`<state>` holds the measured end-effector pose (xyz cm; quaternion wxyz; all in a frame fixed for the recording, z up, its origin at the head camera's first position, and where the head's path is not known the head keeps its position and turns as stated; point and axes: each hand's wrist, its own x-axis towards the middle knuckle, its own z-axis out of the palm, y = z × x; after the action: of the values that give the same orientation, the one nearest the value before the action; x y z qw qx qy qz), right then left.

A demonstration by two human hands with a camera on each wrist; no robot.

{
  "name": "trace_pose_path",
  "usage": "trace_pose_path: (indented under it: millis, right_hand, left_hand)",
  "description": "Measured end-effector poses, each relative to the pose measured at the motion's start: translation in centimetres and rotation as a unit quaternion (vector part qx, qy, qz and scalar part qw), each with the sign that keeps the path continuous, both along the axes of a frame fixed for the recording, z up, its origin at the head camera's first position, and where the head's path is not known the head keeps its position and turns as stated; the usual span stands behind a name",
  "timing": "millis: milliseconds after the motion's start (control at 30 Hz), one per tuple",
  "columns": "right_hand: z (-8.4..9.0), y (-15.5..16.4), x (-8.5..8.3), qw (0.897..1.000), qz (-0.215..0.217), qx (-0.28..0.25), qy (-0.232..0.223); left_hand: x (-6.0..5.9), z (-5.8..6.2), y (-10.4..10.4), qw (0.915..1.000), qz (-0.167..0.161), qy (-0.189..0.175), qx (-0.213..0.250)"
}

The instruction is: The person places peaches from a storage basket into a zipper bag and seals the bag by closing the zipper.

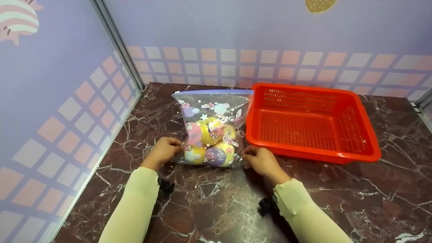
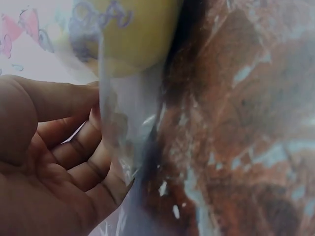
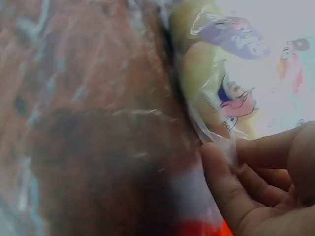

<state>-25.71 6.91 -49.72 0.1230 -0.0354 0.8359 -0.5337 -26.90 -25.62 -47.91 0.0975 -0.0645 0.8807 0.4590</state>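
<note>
A clear zip bag (image 1: 219, 108) with a blue zip strip along its far end and printed cartoon figures lies on the table. Several round yellow things (image 1: 194, 155), which look like fruit, sit in its near half. My left hand (image 1: 162, 151) pinches the lower left edge of the bag; in the left wrist view the thumb and curled fingers (image 2: 91, 142) meet at the plastic. At the lower right corner my right hand (image 1: 265, 163) pinches the film between thumb and fingers (image 3: 224, 179), close beside a yellow thing (image 3: 204, 81) inside.
A red plastic basket (image 1: 303, 153) with a grid floor stands right of the bag, its left rim right at the bag's edge. Dark red marbled table (image 1: 209, 202) extends toward me. Patterned panels (image 1: 209, 27) stand at the back and left.
</note>
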Motion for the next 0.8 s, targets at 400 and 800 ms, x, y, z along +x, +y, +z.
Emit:
trace_pose_path:
  millis: [400, 800]
  right_hand:
    - [-0.9, -0.3, 0.8, 0.963, -0.051, -0.258, -0.052]
    - [-0.8, -1.0, 1.9, 0.942, -0.019, -0.327, -0.066]
  left_hand:
    - [0.8, 0.6, -0.7, 0.9910, 0.081, 0.050, 0.095]
    - [1.1, 0.2, -1.0, 0.9835, 0.088, 0.053, 0.149]
